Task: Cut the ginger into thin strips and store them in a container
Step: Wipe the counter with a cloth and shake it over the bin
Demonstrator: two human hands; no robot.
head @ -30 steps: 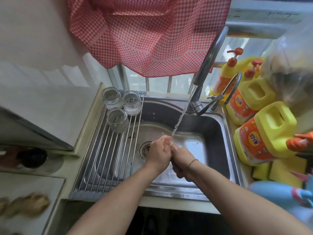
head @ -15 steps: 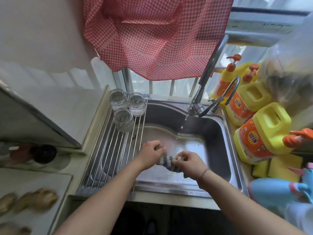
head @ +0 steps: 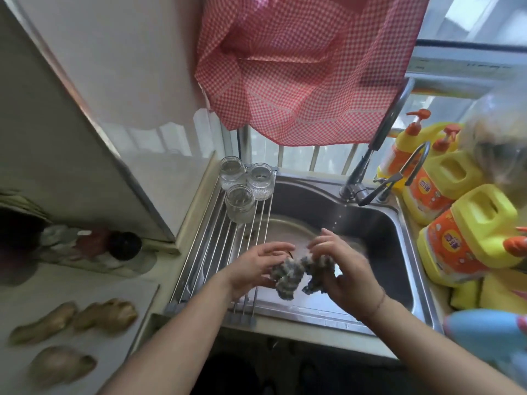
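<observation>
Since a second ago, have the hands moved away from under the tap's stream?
Yes. Both the left hand and right hand now sit nearer the sink's front rim, wringing a grey cloth between them.

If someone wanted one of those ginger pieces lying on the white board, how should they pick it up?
Take the nearest ginger piece across its narrow middle, coming straight down from above. It lies flat on the white board, long and lumpy, apart from the other two pieces, so fingers can probably close on both long sides.
</observation>
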